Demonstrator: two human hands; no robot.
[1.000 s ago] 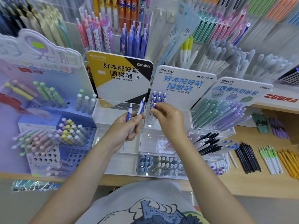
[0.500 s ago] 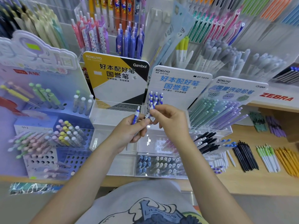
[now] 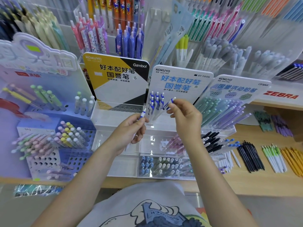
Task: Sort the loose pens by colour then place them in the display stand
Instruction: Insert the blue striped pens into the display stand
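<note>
— Hands?
— Left hand curled round one blue-and-white pen, tip end hidden in the palm, cap end up; right hand pinching a second blue-and-white pen between thumb and fingertips, tilted, just right of the stocked pens.
— Stand?
— Clear display stand straight ahead; nine or so matching pens upright in its far left corner, below the blue KOKUYO card.
— Elsewhere?
— Loose pens in colour rows on the wooden shelf, near right.
</note>
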